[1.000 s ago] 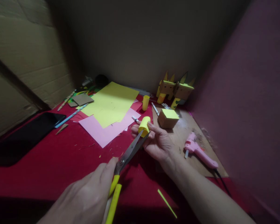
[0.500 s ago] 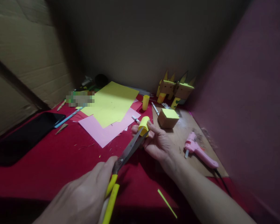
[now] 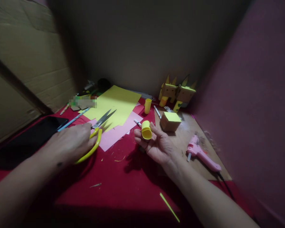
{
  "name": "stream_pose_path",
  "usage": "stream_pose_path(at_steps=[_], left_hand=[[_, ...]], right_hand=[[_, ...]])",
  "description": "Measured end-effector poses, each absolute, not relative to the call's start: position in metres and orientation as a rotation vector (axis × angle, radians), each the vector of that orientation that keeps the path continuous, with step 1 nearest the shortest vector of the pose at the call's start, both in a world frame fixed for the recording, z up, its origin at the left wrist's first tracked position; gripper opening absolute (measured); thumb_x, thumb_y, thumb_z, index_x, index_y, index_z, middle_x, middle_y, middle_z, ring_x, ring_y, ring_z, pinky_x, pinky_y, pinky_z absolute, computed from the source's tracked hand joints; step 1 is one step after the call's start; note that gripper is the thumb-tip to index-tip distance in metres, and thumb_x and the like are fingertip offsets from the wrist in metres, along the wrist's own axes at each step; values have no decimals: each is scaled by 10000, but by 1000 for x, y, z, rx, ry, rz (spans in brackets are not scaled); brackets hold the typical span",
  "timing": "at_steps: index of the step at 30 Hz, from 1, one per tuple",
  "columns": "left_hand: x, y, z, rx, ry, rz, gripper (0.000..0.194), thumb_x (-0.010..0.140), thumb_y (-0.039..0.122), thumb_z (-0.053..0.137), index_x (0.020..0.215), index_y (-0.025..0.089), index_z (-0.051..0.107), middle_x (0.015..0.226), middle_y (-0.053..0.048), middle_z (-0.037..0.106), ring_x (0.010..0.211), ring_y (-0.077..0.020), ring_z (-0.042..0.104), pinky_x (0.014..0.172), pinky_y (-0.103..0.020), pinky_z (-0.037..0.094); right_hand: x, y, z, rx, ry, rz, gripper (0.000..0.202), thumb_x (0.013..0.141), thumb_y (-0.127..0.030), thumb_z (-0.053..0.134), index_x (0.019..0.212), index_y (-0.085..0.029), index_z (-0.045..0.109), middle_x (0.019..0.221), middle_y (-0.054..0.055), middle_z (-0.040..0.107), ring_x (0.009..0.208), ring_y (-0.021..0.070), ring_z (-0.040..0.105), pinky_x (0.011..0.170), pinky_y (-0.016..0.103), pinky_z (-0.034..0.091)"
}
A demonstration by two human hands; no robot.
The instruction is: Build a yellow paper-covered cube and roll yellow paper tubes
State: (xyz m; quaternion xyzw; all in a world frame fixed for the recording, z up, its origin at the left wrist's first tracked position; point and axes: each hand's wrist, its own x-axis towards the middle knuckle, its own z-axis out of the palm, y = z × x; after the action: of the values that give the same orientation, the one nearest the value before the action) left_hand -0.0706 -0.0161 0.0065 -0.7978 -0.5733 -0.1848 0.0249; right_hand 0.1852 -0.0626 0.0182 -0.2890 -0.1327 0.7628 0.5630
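My left hand (image 3: 73,142) grips yellow-handled scissors (image 3: 102,122), their blades parted and pointing away over the yellow paper (image 3: 118,98) and pink paper (image 3: 111,137). In my right hand (image 3: 159,144) is a short roll of yellow paper (image 3: 146,130), pinched by the thumb against the fingers, its open end facing me. A second yellow paper roll (image 3: 147,106) stands upright beyond it. Just right of the held roll, a small cardboard box (image 3: 170,123) with a yellow top sits on a brown board (image 3: 180,148).
On the board lies a pink glue gun (image 3: 201,155) with its cord trailing toward me. Two cardboard animal figures (image 3: 178,91) stand at the back right. A black phone-like slab (image 3: 26,142) lies at left. A thin yellow strip (image 3: 169,207) rests on the red cloth (image 3: 123,196) near the front.
The scissors have moved from the held roll leftward and away, over the papers, with my left hand. My right hand keeps the roll in nearly the same place.
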Motion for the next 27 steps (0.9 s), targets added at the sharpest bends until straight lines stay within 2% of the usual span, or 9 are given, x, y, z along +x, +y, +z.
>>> stream_pose_path(at_steps=[3, 7, 9, 12, 14, 16, 20, 24, 27], left_hand=[[-73, 0, 15, -2308, -1814, -233, 292, 933, 308, 499, 758, 131, 650, 595, 59, 376, 463, -74, 319, 469, -201, 206], [-78, 7, 19, -2387, -1838, -251, 231, 903, 251, 506, 801, 127, 670, 597, 72, 387, 475, -71, 330, 479, -188, 223], [-77, 6, 22, -2421, -1805, -285, 240, 916, 239, 488, 814, 130, 676, 582, 72, 429, 491, -75, 367, 505, -191, 240], [-64, 3, 34, -2505, -1731, -370, 244, 924, 217, 483, 828, 135, 691, 587, 43, 536, 522, -92, 444, 535, -210, 259], [-45, -2, 46, -2696, -1627, -526, 210, 900, 251, 539, 905, 145, 720, 705, -13, 670, 608, -132, 546, 575, -233, 335], [-22, -9, 59, -2856, -1495, -615, 252, 904, 360, 551, 961, 193, 731, 877, -30, 745, 772, -164, 641, 684, -254, 434], [12, -21, 70, -3203, -1411, -842, 326, 915, 402, 501, 897, 208, 763, 769, -23, 750, 672, -162, 640, 609, -264, 446], [20, -21, 61, -3289, -1375, -824, 336, 912, 407, 494, 907, 204, 762, 716, -8, 726, 611, -144, 604, 571, -250, 431], [18, -19, 55, -3289, -1402, -783, 346, 911, 399, 473, 902, 196, 753, 670, 1, 694, 563, -134, 564, 531, -243, 396]], right_hand=[[183, -63, 20, -682, -307, 1785, 151, 947, -209, 568, 969, -67, 613, 761, 155, 740, 666, 216, 750, 681, 327, 644], [182, -63, 18, -709, -380, 1753, 172, 931, -223, 589, 916, -55, 620, 765, 158, 741, 648, 206, 750, 650, 290, 636], [183, -63, 15, -692, -474, 1711, 208, 857, -249, 695, 934, -73, 616, 767, 141, 742, 648, 212, 750, 658, 295, 635], [183, -62, 11, -646, -613, 1633, 394, 725, -287, 825, 996, -123, 591, 782, 100, 735, 653, 217, 747, 647, 303, 633], [182, -61, 10, -638, -682, 1582, 461, 690, -287, 847, 1032, -148, 571, 784, 67, 719, 646, 205, 735, 635, 305, 633], [181, -61, 11, -643, -722, 1518, 496, 680, -260, 848, 1070, -171, 555, 825, 42, 706, 666, 188, 718, 653, 319, 639], [180, -59, 9, -635, -752, 1388, 649, 656, -204, 852, 1209, -214, 511, 890, -6, 695, 742, 172, 701, 695, 320, 634], [181, -56, 5, -694, -760, 1280, 793, 657, -180, 852, 1343, -230, 459, 926, -15, 724, 823, 147, 704, 761, 247, 592], [181, -57, 6, -746, -783, 1227, 852, 648, -177, 861, 1386, -240, 440, 1008, 0, 734, 929, 159, 704, 826, 250, 576]])
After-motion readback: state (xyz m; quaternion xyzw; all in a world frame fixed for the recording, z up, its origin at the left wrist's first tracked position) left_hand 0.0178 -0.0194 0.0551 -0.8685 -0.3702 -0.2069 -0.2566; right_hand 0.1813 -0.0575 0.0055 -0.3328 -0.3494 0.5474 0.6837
